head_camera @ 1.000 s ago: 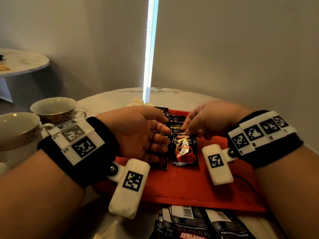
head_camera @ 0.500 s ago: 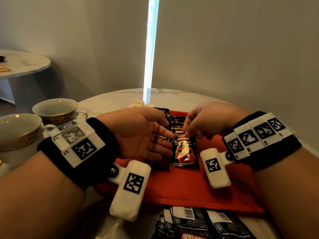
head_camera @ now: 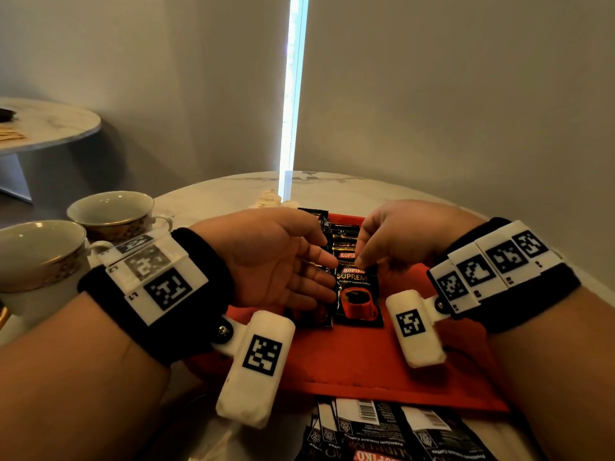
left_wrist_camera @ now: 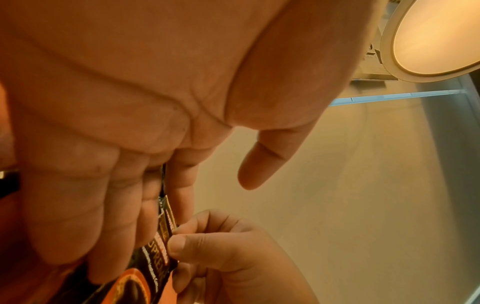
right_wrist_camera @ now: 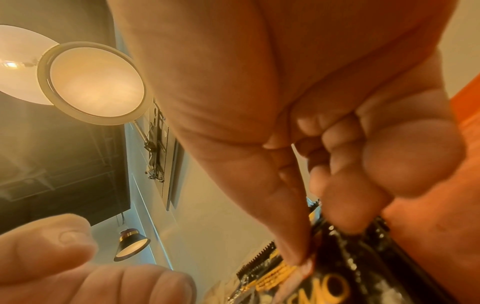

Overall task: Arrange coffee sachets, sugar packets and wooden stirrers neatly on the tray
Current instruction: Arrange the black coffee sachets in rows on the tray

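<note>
Two hands are working over coffee sachets on a red tray.

A round marble table [head_camera: 233, 194] is standing against plain grey walls, bearing two gold-patterned cups [head_camera: 113, 211] at the left and the red tray [head_camera: 366, 361]. A black sachet [head_camera: 357, 294] with a red cup printed on it is lying on the tray atop a row of others. The right hand [head_camera: 396, 241] is pinching its top edge; the left hand [head_camera: 276, 261] is lying open, fingers straight against the sachets. More sachets [head_camera: 382, 434] are lying before the tray.
</note>
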Demonstrator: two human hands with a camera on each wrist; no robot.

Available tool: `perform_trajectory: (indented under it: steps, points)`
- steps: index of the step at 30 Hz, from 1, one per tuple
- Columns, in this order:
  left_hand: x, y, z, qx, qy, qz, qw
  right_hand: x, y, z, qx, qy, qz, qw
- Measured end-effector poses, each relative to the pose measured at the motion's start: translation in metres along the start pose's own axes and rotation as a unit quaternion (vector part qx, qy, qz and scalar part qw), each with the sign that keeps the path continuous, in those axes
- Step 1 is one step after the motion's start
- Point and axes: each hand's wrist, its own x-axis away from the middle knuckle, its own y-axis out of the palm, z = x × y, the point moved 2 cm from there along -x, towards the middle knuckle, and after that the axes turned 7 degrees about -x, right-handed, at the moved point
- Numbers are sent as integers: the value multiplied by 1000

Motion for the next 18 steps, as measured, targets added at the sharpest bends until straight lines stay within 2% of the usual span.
perform_trajectory:
  steps: [11, 14, 18]
  points:
    - [1, -1, 2, 36, 28, -6, 999, 5, -6, -5, 0, -8, 18, 1000]
    - [2, -3, 8, 94, 75, 34, 992, 10, -9, -9, -18, -21, 24, 999]
    - [4, -6, 14, 182, 130, 120, 967, 23, -21, -18, -87, -42, 36, 995]
